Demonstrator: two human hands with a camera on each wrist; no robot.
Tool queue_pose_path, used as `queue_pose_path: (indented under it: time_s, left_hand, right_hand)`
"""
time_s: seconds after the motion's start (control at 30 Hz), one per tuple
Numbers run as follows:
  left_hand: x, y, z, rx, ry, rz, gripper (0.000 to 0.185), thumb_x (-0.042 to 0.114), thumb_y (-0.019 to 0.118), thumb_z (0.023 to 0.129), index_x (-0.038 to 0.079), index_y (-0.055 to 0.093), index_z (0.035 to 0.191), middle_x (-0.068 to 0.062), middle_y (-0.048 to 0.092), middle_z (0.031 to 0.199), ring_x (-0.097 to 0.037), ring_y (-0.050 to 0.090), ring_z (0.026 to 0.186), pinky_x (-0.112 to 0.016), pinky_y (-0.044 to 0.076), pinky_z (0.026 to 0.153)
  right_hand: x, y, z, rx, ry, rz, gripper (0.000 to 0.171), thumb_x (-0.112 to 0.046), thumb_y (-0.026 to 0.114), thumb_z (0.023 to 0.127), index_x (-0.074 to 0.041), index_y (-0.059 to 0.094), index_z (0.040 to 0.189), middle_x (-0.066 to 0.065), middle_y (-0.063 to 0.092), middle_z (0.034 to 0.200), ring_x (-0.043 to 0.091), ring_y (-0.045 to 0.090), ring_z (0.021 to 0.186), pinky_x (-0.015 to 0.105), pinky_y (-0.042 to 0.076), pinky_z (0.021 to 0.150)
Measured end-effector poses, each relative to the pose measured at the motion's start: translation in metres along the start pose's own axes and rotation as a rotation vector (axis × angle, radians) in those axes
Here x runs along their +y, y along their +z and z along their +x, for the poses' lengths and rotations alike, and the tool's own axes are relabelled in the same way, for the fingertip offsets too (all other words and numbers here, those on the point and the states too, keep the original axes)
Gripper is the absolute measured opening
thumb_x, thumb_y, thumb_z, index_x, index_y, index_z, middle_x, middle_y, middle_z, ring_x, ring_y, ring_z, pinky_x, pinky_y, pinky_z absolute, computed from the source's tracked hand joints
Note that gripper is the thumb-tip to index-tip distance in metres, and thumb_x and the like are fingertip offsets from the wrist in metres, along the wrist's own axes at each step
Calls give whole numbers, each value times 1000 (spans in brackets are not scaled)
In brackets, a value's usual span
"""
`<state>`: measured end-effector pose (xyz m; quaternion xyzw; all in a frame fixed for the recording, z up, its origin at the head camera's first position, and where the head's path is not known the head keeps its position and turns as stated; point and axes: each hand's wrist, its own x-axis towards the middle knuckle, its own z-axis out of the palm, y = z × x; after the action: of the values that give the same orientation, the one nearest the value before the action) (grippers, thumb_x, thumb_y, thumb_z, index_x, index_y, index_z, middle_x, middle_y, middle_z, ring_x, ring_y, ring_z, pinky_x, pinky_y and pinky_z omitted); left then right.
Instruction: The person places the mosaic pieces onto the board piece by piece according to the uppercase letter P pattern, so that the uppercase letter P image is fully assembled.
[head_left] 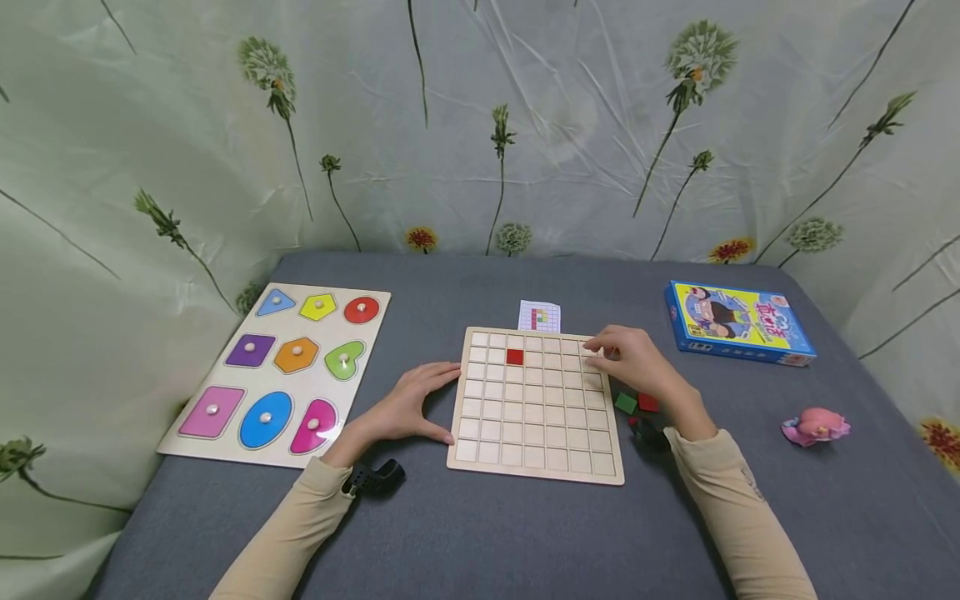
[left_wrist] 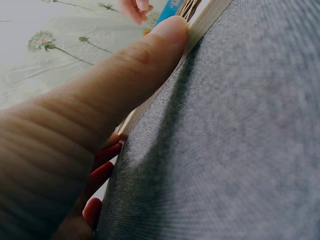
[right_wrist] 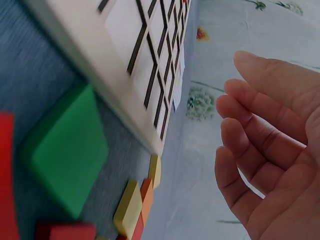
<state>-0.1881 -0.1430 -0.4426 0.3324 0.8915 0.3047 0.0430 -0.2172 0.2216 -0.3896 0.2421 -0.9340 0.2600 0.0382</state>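
A wooden grid board [head_left: 537, 454] lies on the grey table, with one red square tile [head_left: 514, 357] in its second row. My left hand [head_left: 417, 402] rests flat against the board's left edge, its thumb [left_wrist: 150, 60] touching the board's rim [left_wrist: 210, 15]. My right hand [head_left: 630, 360] hovers over the board's upper right corner, fingers loosely bent and holding nothing [right_wrist: 270, 145]. Loose tiles lie by the board's right edge: a green tile [head_left: 626, 403] [right_wrist: 67, 150], a red tile [head_left: 648, 402], and yellow and orange tiles [right_wrist: 135, 205].
A shape puzzle board [head_left: 281, 373] with coloured knob pieces sits at the left. A pattern card [head_left: 539, 317] lies behind the grid. A blue game box [head_left: 735, 322] is at the right rear, a pink toy [head_left: 814, 426] at the right.
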Motion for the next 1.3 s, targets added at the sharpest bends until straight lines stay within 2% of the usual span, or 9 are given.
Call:
queue_pose_path:
  time_s: [0.27,0.53,0.7,0.97,1.3]
  left_hand:
    - [-1,0,0,-6,1,6,97,40,85,61,4,42,140,-13,42,146,-33,35,137,-56,25,108]
    - [-1,0,1,0,20,20,96,39,85,61,4,43,140,-13,43,145,-33,36,136,-56,26,107]
    - [0,0,0,-5,11,8,97,39,85,61,4,42,140,-13,43,145,-33,36,136,-57,25,108]
    - [1,0,-2,-12,-5,0,97,40,85,62,4,42,140,-12,42,146,-33,35,137,-57,24,109]
    - [3,-1,-2,-12,-9,1,96,40,85,62,5,42,140,-12,42,146,-33,35,137,-57,25,108]
  right_hand:
    - [12,-7,-12,37,25,-21,19,-8,70,82,1,71,98,11,66,84,13,51,69,24,44,61]
    - [23,-16,-24,27,115,-55,20,-9,68,83,2,71,99,12,66,84,13,50,67,21,40,57]
    - [29,-21,-29,31,184,-53,20,-9,68,83,3,71,99,14,65,83,13,46,64,21,36,53]
    - [35,-24,-32,-2,239,-44,20,-9,66,85,3,70,100,15,64,83,15,45,63,22,34,51]
    - [40,-29,-37,-44,360,-26,25,-12,63,86,4,68,105,20,68,93,19,52,71,23,42,59]
